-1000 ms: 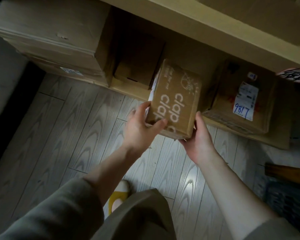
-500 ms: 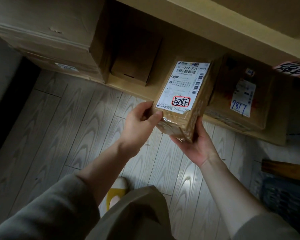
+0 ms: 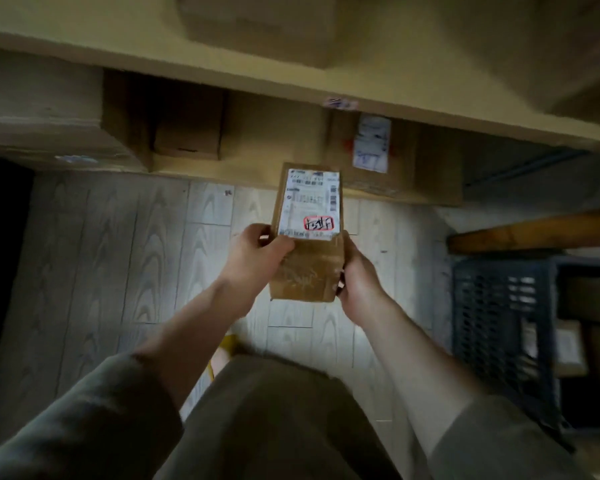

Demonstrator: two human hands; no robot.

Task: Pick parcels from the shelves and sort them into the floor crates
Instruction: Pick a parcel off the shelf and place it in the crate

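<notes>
We hold the small brown cardboard parcel (image 3: 310,252) above the pale wooden floor (image 3: 136,254), left hand (image 3: 253,258) and right hand (image 3: 357,277) gripping its sides, white label (image 3: 312,202) up, likely to read before choosing the dark plastic crate (image 3: 499,323).

The floor (image 3: 118,265) is made of long pale grey planks with a wavy wood pattern, and thin dark lines run between them. Light falls on the middle of the floor and makes it bright there, while the edges of the room are dim. Along the left side there is a very dark strip (image 3: 0,271). A yellow-brown low shelf board (image 3: 243,176) sits just above the floor. A thicker upper shelf board (image 3: 413,102) runs over it. On the right a brown wooden beam (image 3: 534,233) lies slanted
</notes>
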